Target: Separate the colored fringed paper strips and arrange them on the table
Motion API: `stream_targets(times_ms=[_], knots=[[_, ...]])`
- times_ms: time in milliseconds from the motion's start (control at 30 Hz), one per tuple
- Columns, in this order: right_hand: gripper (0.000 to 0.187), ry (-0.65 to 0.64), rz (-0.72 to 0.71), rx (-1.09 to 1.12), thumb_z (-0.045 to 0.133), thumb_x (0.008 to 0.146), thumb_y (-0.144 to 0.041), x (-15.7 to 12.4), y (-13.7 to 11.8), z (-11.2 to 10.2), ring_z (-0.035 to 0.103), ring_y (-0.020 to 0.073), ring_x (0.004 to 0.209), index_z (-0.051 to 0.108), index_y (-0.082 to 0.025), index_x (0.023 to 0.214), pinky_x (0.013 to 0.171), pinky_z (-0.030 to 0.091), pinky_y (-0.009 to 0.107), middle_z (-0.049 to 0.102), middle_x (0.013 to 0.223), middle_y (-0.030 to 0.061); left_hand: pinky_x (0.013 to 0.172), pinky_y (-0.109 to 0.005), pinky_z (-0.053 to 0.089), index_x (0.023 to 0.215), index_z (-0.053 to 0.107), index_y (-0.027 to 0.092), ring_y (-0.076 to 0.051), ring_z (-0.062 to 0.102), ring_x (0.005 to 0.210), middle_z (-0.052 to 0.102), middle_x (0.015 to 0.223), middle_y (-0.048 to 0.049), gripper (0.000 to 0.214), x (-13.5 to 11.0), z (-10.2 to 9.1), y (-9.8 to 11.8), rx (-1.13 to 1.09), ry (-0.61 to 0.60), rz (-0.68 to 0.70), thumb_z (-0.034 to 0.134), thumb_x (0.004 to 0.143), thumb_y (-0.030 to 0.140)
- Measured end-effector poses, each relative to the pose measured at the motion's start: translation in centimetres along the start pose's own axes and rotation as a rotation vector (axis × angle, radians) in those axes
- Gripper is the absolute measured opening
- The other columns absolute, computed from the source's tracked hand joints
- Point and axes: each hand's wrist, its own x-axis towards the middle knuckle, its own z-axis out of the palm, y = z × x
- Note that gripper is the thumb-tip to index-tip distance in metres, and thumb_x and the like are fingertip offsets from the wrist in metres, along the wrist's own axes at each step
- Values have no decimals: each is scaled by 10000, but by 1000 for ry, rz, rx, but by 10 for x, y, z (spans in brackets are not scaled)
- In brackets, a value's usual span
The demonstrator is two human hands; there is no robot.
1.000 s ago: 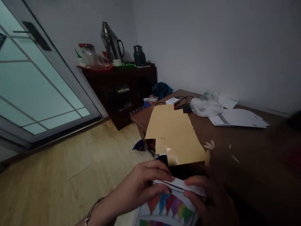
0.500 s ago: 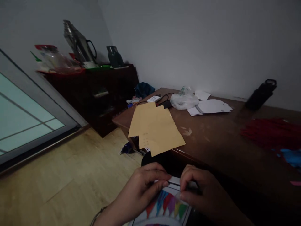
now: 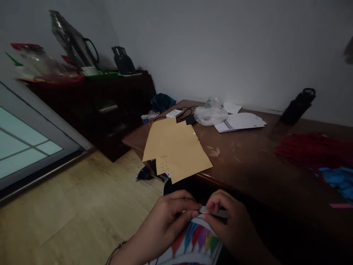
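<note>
Close to me at the bottom is a flat white printed sheet (image 3: 193, 248) with a row of coloured pennants; whether it is paper or a packet I cannot tell. A pale strip (image 3: 204, 210) runs along its top edge. My left hand (image 3: 172, 217), with a bracelet at the wrist, is closed on the sheet's upper left, thumb and fingers at the edge. My right hand (image 3: 230, 219) pinches the strip on the right, fingertips near those of my left hand. The sheet's lower part is cut off by the frame.
Tan envelopes (image 3: 184, 152) overhang the brown table's (image 3: 237, 169) near edge. Behind lie a plastic bag (image 3: 211, 112) and white sheets (image 3: 241, 122). A black bottle (image 3: 296, 107), red pieces (image 3: 311, 149) and blue pieces (image 3: 336, 180) are rightward. A dark cabinet (image 3: 91, 106) stands left.
My right hand has shifted slightly left and up, its fingertips closer to my left hand along the strip. My left hand holds its place. The view has turned a little to the right.
</note>
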Motion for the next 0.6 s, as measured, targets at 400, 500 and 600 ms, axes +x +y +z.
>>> stream_targets(times_ms=[400, 500, 600], knots=[[155, 223, -484, -482, 555, 914, -132, -6, 0, 9, 472, 134, 582, 666, -180, 817, 616, 356, 313, 526, 582, -17, 773, -275, 516, 1085, 626, 246, -185, 656, 839, 705, 945, -15, 204, 2, 11, -10, -1, 117, -93, 599, 887, 284], [190, 143, -466, -498, 544, 932, -194, -4, 4, 2, 464, 142, 591, 666, -178, 787, 616, 357, 317, 521, 591, -10, 736, -249, 512, 1098, 609, 262, -171, 655, 821, 696, 919, 2, 219, 2, 12, -12, -54, 99, -99, 621, 881, 287], [138, 124, -425, -481, 569, 907, -199, -15, 22, -16, 493, 152, 612, 677, -189, 822, 644, 406, 323, 531, 615, -10, 697, -237, 505, 1105, 600, 259, -167, 653, 804, 689, 891, 3, 234, 0, 13, -17, -102, 98, -121, 630, 879, 315]])
